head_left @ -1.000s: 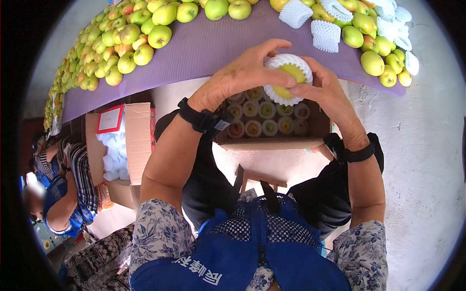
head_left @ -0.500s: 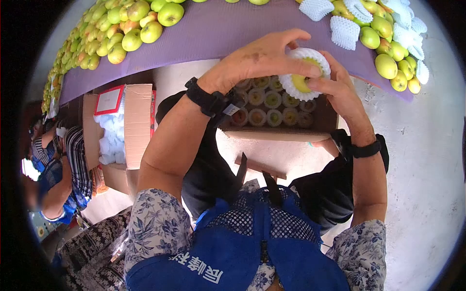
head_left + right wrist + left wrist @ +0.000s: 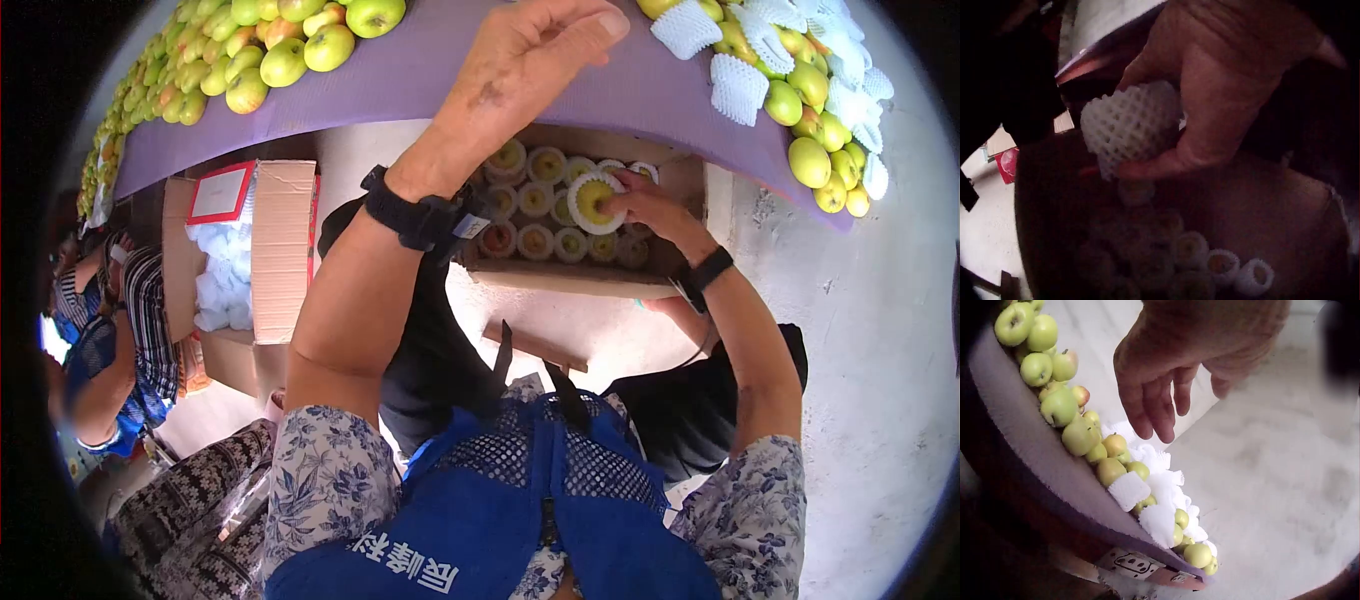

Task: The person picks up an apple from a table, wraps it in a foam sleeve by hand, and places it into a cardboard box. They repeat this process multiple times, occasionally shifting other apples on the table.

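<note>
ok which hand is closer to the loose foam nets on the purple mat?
Left. The left hand hangs open over the purple mat beside the foam nets; the right hand is down in the cardboard box, gripping a wrapped apple.

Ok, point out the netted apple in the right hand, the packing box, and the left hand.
netted apple [image 3: 592, 200], head view, on the yellow fruit showing through the foam net.
packing box [image 3: 560, 280], head view, on its near cardboard wall.
left hand [image 3: 530, 55], head view, on the back of the hand.
</note>
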`<act>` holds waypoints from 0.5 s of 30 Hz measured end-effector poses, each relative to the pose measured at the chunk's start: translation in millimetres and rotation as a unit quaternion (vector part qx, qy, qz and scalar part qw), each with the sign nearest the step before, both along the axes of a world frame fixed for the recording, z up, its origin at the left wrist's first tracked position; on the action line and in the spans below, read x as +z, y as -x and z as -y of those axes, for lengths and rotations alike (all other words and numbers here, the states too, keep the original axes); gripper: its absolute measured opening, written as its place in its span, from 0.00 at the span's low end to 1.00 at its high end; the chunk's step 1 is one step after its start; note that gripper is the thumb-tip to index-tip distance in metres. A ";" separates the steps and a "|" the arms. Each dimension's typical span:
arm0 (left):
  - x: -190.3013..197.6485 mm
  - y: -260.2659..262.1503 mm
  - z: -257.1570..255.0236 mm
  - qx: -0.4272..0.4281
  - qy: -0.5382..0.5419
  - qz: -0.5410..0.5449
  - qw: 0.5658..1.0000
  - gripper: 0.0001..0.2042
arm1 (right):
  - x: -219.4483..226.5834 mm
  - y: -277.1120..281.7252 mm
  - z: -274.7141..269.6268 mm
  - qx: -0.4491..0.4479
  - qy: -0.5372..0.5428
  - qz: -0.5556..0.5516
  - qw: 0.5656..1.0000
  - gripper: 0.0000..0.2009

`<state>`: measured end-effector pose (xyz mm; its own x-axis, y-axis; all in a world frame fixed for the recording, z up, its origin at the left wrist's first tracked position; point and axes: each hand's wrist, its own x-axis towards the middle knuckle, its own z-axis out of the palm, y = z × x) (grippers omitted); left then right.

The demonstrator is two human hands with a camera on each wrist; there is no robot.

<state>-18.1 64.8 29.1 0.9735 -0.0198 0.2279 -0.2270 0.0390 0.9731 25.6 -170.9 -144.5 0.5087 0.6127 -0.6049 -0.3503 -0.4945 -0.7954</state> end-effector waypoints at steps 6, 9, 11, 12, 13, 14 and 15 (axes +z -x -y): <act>9.0 10.1 -15.9 0.018 -0.025 0.024 0.999 0.18 | -79.9 -22.9 -35.9 -0.097 0.034 0.018 0.995 0.33; 1.9 11.4 -27.8 0.065 -0.079 0.024 0.994 0.15 | -103.5 -39.8 -47.2 -0.098 0.014 -0.007 0.995 0.32; 0.2 13.6 -26.6 0.075 -0.063 0.024 0.995 0.15 | -134.6 -52.6 -51.5 -0.043 -0.001 -0.028 0.999 0.37; -0.2 14.8 -26.5 0.085 -0.049 0.026 0.995 0.14 | -142.4 -54.1 -58.6 -0.068 -0.019 -0.032 0.997 0.36; 0.4 16.2 -27.3 0.084 -0.051 0.026 0.995 0.14 | -149.4 -55.9 -63.4 -0.093 -0.037 -0.035 0.994 0.36; 1.9 17.6 -28.1 0.084 -0.059 0.017 0.995 0.14 | -155.4 -57.8 -65.4 -0.094 -0.038 -0.036 0.994 0.36; 2.2 18.2 -28.2 0.085 -0.068 0.008 0.994 0.14 | -149.7 -56.7 -70.0 -0.108 -0.024 -0.017 0.994 0.34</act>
